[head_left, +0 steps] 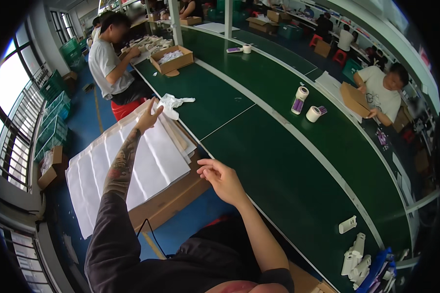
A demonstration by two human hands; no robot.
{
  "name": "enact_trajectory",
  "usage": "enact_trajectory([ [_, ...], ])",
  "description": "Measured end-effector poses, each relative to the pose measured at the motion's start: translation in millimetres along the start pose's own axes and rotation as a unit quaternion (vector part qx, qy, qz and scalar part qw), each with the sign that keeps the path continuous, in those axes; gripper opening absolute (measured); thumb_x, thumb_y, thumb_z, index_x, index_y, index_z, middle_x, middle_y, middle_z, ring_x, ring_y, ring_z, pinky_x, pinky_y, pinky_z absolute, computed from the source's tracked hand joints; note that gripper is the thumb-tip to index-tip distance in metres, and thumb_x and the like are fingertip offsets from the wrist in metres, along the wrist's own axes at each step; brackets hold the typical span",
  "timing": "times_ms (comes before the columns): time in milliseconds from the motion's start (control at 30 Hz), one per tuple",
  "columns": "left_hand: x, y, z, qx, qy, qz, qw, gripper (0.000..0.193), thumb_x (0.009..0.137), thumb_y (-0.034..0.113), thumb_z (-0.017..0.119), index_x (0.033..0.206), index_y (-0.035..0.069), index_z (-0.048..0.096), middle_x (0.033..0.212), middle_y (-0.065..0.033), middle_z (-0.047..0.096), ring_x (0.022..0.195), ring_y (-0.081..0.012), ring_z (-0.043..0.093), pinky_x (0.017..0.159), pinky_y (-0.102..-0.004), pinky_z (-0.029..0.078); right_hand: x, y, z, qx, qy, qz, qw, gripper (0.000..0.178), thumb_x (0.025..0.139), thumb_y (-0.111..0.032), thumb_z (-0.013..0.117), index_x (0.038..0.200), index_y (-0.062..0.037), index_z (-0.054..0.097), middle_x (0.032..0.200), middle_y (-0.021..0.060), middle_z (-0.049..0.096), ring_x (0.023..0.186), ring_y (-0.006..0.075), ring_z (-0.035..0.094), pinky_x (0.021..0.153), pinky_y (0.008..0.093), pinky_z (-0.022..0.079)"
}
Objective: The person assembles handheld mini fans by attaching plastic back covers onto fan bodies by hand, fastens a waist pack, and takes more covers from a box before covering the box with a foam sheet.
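My left hand (149, 118) reaches out over a stack of white sheets (146, 163) on a cardboard box (166, 200), with its fingers spread and nothing in them. Just beyond its fingertips a crumpled white plastic bag (173, 105) lies at the edge of the green work table (278, 185); I cannot tell whether they touch. My right hand (222, 180) is over the near edge of the table, fingers loosely bent and apart, holding nothing visible.
White plastic casings (354, 256) lie by a blue bag (379, 268) at the lower right. White-and-purple cylindrical devices (298, 101) stand farther along the table. An open carton (173, 59) sits at its far left. Co-workers (110, 63) work at left and across, one holding a cardboard box (355, 99).
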State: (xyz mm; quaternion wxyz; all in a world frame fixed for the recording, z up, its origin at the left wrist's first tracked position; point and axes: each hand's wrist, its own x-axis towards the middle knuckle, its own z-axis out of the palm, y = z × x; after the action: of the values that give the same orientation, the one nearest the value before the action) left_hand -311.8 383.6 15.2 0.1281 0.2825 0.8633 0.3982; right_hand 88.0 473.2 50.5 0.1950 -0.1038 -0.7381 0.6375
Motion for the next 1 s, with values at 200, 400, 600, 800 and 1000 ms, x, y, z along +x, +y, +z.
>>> enact_trajectory([
  [200,77.3,-4.1,33.9,0.297,0.096,0.159,0.937,0.033,0.088,0.021,0.062,0.113,0.002,0.071,0.095,-0.0231,0.072,0.084,-0.0453,0.068,0.076,-0.0498,0.056,-54.2,-30.6,-52.1,-0.088,0.082,-0.027,0.992,0.025,0.099,-0.006,0.057,0.123,-0.0035,0.063,0.102,0.0086,0.075,0.089,0.0182,0.072,0.076,0.027,0.055],
  [400,142.3,134.7,-61.1,-0.004,0.305,0.186,0.934,0.035,0.09,0.033,0.058,0.097,0.002,0.074,0.078,-0.0128,0.074,0.072,-0.0305,0.069,0.069,-0.0394,0.054,-87.1,-25.4,-97.6,-0.063,0.194,0.028,0.979,0.024,0.1,-0.006,0.056,0.121,-0.0022,0.066,0.102,0.0107,0.074,0.09,0.0186,0.07,0.08,0.0273,0.054],
  [600,159.7,432.0,-88.8,-0.119,0.384,0.357,0.843,0.058,0.096,0.042,0.046,0.14,0.005,0.055,0.121,-0.0213,0.069,0.102,-0.0414,0.068,0.086,-0.0465,0.053,-114.7,28.2,-103.8,-0.118,0.259,0.059,0.957,0.021,0.098,-0.005,0.058,0.117,-0.0031,0.068,0.101,0.0096,0.075,0.086,0.0195,0.072,0.073,0.0265,0.055],
  [800,205.8,608.0,-40.5,0.027,0.304,0.461,0.833,0.056,0.097,0.04,0.048,0.135,-0.001,0.057,0.122,-0.0273,0.067,0.109,-0.0439,0.066,0.092,-0.0486,0.053,-113.3,35.0,-94.5,-0.13,0.313,0.037,0.94,0.019,0.099,-0.006,0.059,0.115,-0.0024,0.068,0.099,0.0099,0.075,0.083,0.019,0.071,0.07,0.0264,0.055],
  [1000,300.9,621.3,-64.2,0.261,0.18,0.414,0.854,0.05,0.096,0.039,0.048,0.116,-0.001,0.07,0.117,-0.0211,0.07,0.102,-0.0352,0.068,0.088,-0.0405,0.055,-111.9,34.7,-98.3,-0.06,0.305,0.01,0.95,0.019,0.099,-0.005,0.057,0.115,-0.0026,0.069,0.096,0.01,0.074,0.079,0.0181,0.069,0.068,0.0259,0.054],
])
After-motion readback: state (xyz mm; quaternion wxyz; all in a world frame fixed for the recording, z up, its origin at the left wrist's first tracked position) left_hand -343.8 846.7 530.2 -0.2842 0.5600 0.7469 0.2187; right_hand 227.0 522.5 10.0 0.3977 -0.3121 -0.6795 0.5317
